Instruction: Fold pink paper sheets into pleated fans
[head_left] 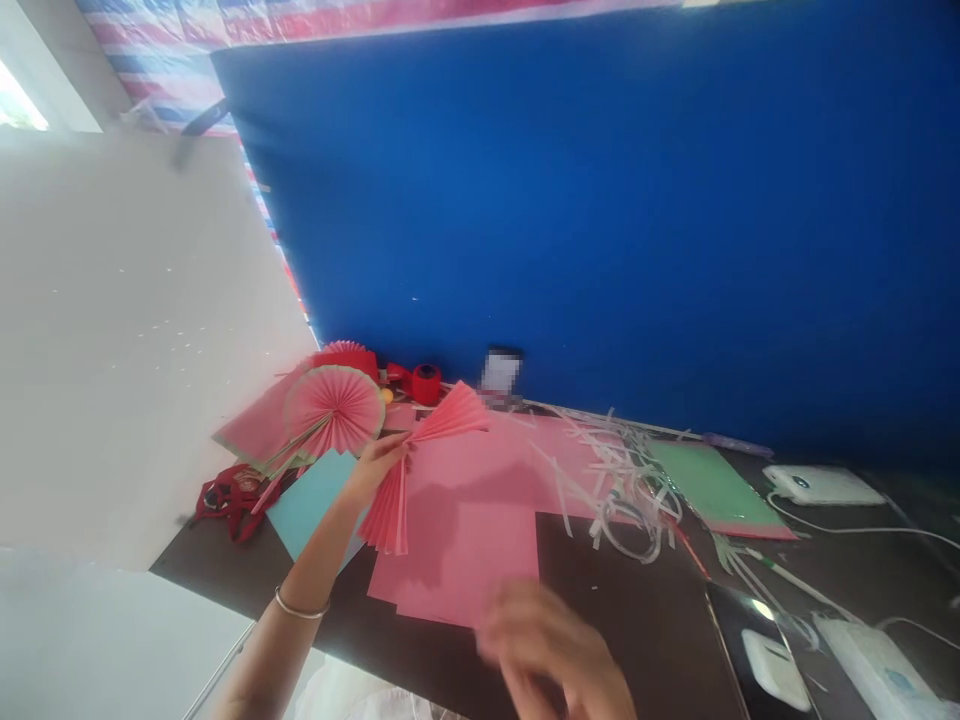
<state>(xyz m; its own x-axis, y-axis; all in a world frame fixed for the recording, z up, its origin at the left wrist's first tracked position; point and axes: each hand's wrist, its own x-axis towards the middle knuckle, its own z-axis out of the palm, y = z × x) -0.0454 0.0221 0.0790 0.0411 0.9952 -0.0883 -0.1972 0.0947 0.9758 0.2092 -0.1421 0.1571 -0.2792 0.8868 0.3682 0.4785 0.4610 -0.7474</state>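
My left hand (381, 463) grips a pleated pink paper fan (454, 415) at its pinched middle. One half spreads up to the right, the other hangs down toward the table. Beneath it lie several flat sheets of pink paper (472, 560). Near the front edge of those sheets, my right hand (551, 640) is smeared by motion, so its fingers are unclear. A finished round pink fan (335, 410) with a pale green rim and sticks lies to the left of my left hand. Light blue paper (315, 500) shows behind my left forearm.
White paper strips (600, 455) and a coiled white cable (630, 525) lie right of the pink sheets. Green paper (716, 485), a white power bank (823, 485) and a dark phone (757, 650) sit farther right. Red tape (426, 383) stands against the blue panel (570, 220).
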